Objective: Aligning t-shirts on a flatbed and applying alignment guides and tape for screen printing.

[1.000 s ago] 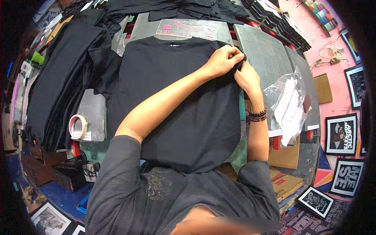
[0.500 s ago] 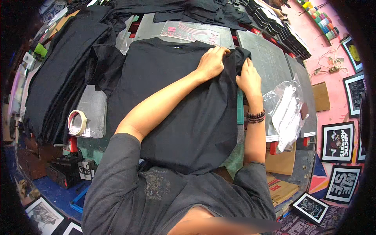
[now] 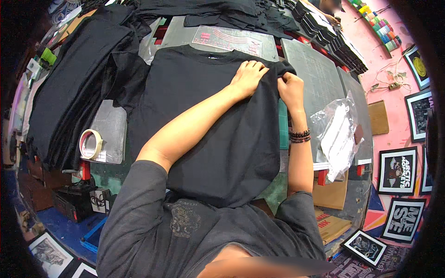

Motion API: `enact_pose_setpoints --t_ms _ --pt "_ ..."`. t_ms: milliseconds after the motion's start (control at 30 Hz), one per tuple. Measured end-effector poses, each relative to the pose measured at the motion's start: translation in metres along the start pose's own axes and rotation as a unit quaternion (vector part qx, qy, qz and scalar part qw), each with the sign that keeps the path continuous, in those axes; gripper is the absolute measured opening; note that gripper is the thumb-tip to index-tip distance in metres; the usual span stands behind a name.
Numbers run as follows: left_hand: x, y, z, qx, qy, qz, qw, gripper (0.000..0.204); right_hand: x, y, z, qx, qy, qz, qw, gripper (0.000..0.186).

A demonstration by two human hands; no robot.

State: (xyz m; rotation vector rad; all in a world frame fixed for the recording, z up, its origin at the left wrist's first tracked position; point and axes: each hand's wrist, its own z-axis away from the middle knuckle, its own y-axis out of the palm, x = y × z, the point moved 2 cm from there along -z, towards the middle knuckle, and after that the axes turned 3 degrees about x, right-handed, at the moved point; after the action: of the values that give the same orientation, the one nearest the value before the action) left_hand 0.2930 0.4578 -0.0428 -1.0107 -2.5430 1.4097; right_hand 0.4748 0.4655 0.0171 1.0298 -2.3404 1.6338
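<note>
A black T-shirt [image 3: 208, 125] lies spread in front of me, its collar at the far end and its lower edge close to my body. My left hand [image 3: 249, 78] rests palm down on the shirt near its right shoulder, fingers lying against the cloth. At the right edge, my right hand [image 3: 291, 90], with dark beads around the wrist, is closed on the bunched right sleeve of the T-shirt. The fingertips of that hand are partly hidden. The shirt's left sleeve [image 3: 127, 76] stretches out toward a pile of black garments.
Black garments [image 3: 69, 92] are heaped at left, with more cloth [image 3: 222, 14] at the back. A tape roll [image 3: 91, 144] lies on a grey board at left. Right of the shirt are a clear plastic bag [image 3: 340, 134] and grey boards [image 3: 315, 74]. A person [image 3: 327, 11] is at the far right.
My right hand has shifted slightly left and its fingers have curled closed on the sleeve. My left hand has moved a little nearer and left along the shoulder.
</note>
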Motion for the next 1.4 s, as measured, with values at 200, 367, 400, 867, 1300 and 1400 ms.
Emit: enact_pose_setpoints --t_ms 200,367,400,867,1300,1400 --pt "-0.003 0.003 0.002 0.068 -0.055 -0.081 0.993 0.063 -0.02 0.021 -0.012 0.06 0.019 -0.23 0.971 0.034" --pt "-0.008 -0.001 0.001 0.155 -0.114 -0.109 0.975 0.067 -0.019 0.01 -0.015 0.132 0.109 -0.231 0.958 0.112" --pt "-0.009 -0.002 0.0 0.153 -0.119 -0.098 0.976 0.068 -0.017 0.008 -0.016 0.14 0.128 -0.231 0.954 0.116" --pt "-0.012 -0.008 0.0 0.145 -0.153 -0.035 0.977 0.092 -0.092 -0.046 -0.012 -0.098 0.196 -0.521 0.825 0.046" --pt "-0.01 -0.004 -0.003 0.157 -0.145 -0.055 0.975 0.087 -0.099 -0.157 0.049 0.058 0.292 -0.161 0.941 0.04" --pt "-0.006 -0.001 -0.004 0.139 -0.139 -0.034 0.98 0.081 -0.087 -0.102 0.05 0.24 0.384 0.048 0.89 0.052"
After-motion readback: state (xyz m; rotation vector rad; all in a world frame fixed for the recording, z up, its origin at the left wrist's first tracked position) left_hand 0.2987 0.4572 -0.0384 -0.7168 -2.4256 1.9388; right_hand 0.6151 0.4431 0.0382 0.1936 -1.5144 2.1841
